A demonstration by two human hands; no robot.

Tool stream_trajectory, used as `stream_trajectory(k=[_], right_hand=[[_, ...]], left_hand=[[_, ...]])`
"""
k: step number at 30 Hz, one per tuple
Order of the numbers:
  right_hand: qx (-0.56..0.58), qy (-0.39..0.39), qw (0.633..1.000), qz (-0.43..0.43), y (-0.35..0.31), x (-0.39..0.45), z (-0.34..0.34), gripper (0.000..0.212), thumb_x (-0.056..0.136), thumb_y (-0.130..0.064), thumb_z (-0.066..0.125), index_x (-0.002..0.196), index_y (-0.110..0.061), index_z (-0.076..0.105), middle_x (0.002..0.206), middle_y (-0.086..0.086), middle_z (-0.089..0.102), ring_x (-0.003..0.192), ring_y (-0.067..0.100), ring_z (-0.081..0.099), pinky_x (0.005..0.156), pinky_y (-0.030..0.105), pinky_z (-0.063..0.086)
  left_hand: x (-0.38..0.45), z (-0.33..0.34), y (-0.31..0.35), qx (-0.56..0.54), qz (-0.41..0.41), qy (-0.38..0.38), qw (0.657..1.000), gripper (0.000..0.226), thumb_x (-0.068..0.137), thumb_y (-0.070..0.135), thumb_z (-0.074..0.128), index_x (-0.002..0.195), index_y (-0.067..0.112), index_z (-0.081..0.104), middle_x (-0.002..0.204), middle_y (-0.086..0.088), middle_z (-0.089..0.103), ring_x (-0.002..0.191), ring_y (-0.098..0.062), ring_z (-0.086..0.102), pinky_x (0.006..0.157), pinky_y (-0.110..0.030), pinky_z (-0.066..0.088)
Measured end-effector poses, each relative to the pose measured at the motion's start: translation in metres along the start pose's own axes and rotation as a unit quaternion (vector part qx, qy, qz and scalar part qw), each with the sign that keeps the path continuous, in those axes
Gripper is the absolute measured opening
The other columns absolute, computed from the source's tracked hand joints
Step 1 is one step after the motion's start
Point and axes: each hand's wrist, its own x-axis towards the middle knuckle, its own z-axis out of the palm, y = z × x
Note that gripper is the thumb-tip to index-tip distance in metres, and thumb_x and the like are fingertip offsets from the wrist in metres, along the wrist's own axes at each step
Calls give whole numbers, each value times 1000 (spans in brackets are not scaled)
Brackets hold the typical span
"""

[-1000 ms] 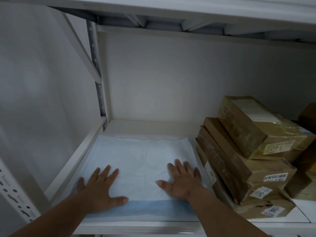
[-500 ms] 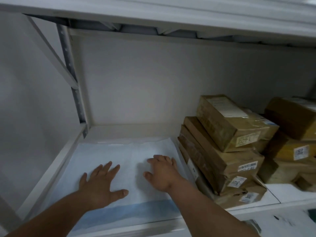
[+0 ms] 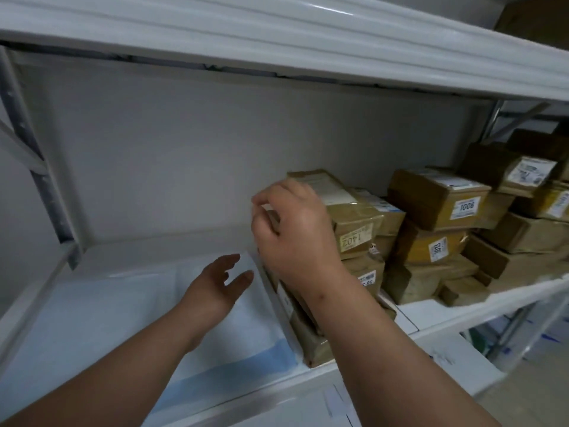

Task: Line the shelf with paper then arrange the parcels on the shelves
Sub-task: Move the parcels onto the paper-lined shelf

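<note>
Paper (image 3: pixel 129 315) lies flat on the left half of the shelf (image 3: pixel 308 383), white with a blue band along the near edge. It looks thin and soft; it would likely slide or crease if a parcel is dragged across it, so parcels are better lowered onto it.

Left hand (image 3: pixel 215 285) hovers above the paper's far right corner, fingers straight and loosely spread, holding nothing. Cannot tell if it touches the sheet.

Right hand (image 3: pixel 292 238) is raised at the left end of the top parcel (image 3: pixel 354 217) of the nearest stack, the one labelled 1402. Fingers (image 3: pixel 261 201) are curled toward the thumb as if pinching; whether they have closed on the parcel's corner or wrapping cannot be told, since the hand hides the contact.

Parcels: brown, taped, box-shaped, with white labels. Judged stiff enough to hold shape and moderately light for their bulk. The tape looks glossy, so likely slick. Best hold is probably across the short ends or under the base, not by the wrap.

Count: one sheet of paper. Nearest stack shows about three parcels plus one parcel (image 3: pixel 308 337) standing on edge against the paper's right border. Second stack (image 3: pixel 437 229), labelled 1006 on top, shows about three. More lie farther right, perhaps five or six, partly cut off; the total is uncertain.
</note>
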Motion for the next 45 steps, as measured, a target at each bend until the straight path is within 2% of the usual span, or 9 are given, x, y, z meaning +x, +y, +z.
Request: stream_trajectory(k=[3,8,15,21,25,28,31,38,45], right_hand=[[-134,45,988,67,25,6,-31,35,80,-36,58,105,-16,70,115,7,62,107,32,52,85,46,45],[-213,-237,896,308,71,-6,-54,98,69,-78,58,148,-34,23,162,5,2,148,38,4,117,57,19],[-45,-148,942,299,92,-17,-62,73,76,-51,67,141,-33,41,150,2,25,138,29,29,111,49,37],[-1,-151,976,156,69,-25,-56,74,74,-50,73,140,-35,44,153,-2,19,139,24,24,111,38,33],[77,-212,967,120,70,-28,-56,69,76,-55,68,139,-36,46,153,-13,17,141,16,27,110,35,36],[160,-144,957,194,85,-30,-60,54,83,-53,60,133,-32,52,143,-9,35,127,6,42,100,28,43],[67,-86,945,308,114,-31,-65,43,92,-47,55,130,-26,55,135,-2,47,122,18,51,98,41,48],[-32,-287,843,454,152,-42,-70,62,82,-57,54,134,-23,53,132,4,56,115,29,57,96,49,50],[107,-255,830,485,145,-45,-72,42,88,-46,62,123,-23,58,115,-1,64,103,22,61,92,45,52]], left_hand=[[-5,18,22,-47,-4,-20,999,51,94,41,56,142,30,43,138,14,47,118,-6,45,93,-25,35],[-10,42,45,-120,-23,-46,991,48,94,44,55,139,30,44,124,15,50,115,-6,46,94,-28,34],[-15,60,58,-185,-47,-35,981,55,91,54,53,139,29,47,141,7,51,130,-14,46,112,-42,36],[-17,65,84,-329,-55,-41,942,79,62,79,56,125,31,59,114,2,72,106,-20,68,95,-45,52],[-15,64,89,-399,-81,-4,913,61,76,62,66,125,26,60,107,-5,73,85,-21,74,67,-36,59],[-13,63,82,-442,-105,12,891,48,84,50,63,124,23,61,101,-8,71,93,-28,69,84,-42,55],[-13,65,74,-457,-116,14,882,47,85,54,60,121,24,62,103,-9,71,100,-31,67,86,-41,52],[-8,75,64,-500,-135,14,855,51,86,59,54,121,24,62,120,-14,67,110,-36,64,101,-64,39],[-6,80,67,-545,-117,-26,830,54,86,59,55,126,23,61,123,-14,68,111,-36,66,91,-70,44]])
